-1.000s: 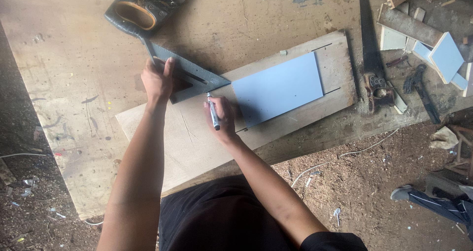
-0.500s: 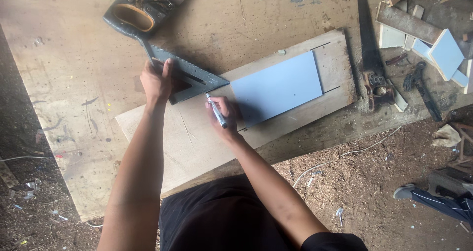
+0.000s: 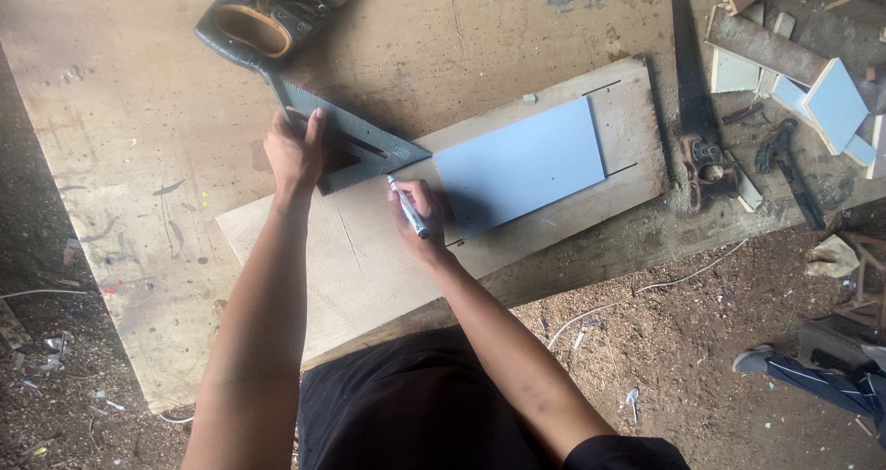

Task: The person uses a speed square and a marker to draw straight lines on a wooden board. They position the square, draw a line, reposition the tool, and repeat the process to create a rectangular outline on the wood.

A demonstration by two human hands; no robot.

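Your left hand (image 3: 295,152) lies flat, fingers pressed down on the grey triangular speed square (image 3: 355,147), which sits partly on the worn bench top and partly over the upper edge of the plywood board (image 3: 369,258); if that pressure eases, I judge the square could pivot about its corner and the line would run crooked. A black-and-tan saw handle (image 3: 258,23) lies at eleven o'clock from that hand, touching or just beside the square's far tip, and a nudge against it might shift the square. Your right hand (image 3: 420,221) is closed around a marker pen (image 3: 408,207), tip pointing toward eleven o'clock and resting at the square's lower corner, right where the board meets the pale blue panel (image 3: 521,166); whether the tip touches the wood I cannot tell. The blue panel lies loose on the board at three o'clock from the pen, and a bump from your wrist would likely slide it off its pencilled outline. The board itself overhangs the bench edge toward you, so leaning on its near end may tip it. Farther right, a dark hand tool (image 3: 784,161) and blue-faced offcuts (image 3: 831,101) clutter the bench's two o'clock corner. The bench (image 3: 138,202) is stained, scratched sheet wood; the ground at five o'clock is sawdust and dirt, with another person's shoe (image 3: 757,359) near the edge.
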